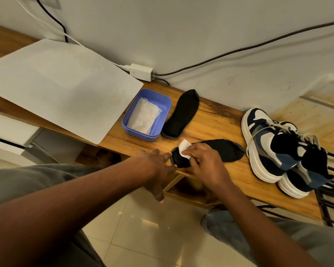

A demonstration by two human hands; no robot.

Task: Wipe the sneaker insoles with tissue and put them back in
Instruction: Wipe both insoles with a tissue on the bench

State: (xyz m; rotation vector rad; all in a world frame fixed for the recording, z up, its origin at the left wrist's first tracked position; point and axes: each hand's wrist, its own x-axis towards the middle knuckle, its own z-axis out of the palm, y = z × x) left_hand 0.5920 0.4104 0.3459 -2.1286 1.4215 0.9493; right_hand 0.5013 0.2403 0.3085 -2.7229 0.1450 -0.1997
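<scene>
Purple plastic tub (163, 112), holding folded white tissues (145, 117), sits on a wooden bench (210, 122) beside one black foam insole (181, 113). At the bench's front edge the left hand (158, 170), fingers spread, steadies a second black insole (220, 151), apparently by its near end, while the right hand (202, 160) pinches a small white tissue pad (184, 150) against it. Navy-and-white sneakers (278, 149) stand at right.

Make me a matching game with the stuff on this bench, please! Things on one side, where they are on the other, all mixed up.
Things:
1. folded tissue
2. far insole
3. sneakers
4. spare tissues

Places:
A. in the blue tub
B. right end of the bench
C. in the right hand
D. beside the tub, untouched

Pairs: 1-C, 2-D, 3-B, 4-A
</scene>
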